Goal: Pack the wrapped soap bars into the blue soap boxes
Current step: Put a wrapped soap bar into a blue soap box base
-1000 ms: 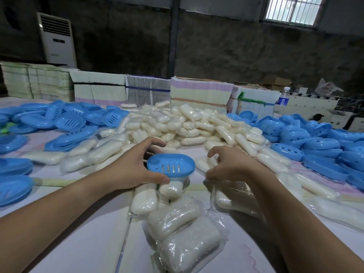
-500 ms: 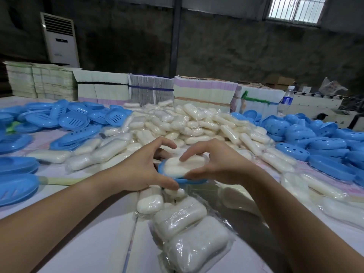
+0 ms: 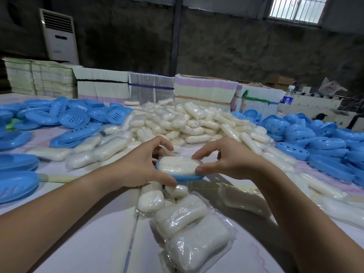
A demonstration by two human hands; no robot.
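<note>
Since a second ago, when the left hand (image 3: pixel 137 168) held an empty blue soap box tray (image 3: pixel 181 177) and the right hand (image 3: pixel 230 160) reached into the bags, a wrapped soap bar (image 3: pixel 178 164) has come to lie in that tray. Both hands now hold it above the near middle of the worktop (image 3: pixel 94 233). Left fingers curl round the tray's left end, thumb under its near rim. Right thumb and fingers pinch the bar's right end, the forefinger arching over its far edge. Just below the tray, loose wrapped bars (image 3: pixel 183 213) lie in clear plastic. Further out, a large heap of wrapped soap bars (image 3: pixel 189 125) fills the worktop's middle. Slotted blue trays (image 3: pixel 72 119) are piled toward the left edge, and domed blue lids (image 3: pixel 323 140) toward the right edge. Along the far edge stand stacks of flat printed cartons (image 3: pixel 204 89), with a water bottle (image 3: pixel 286 101) near the far right corner.
</note>
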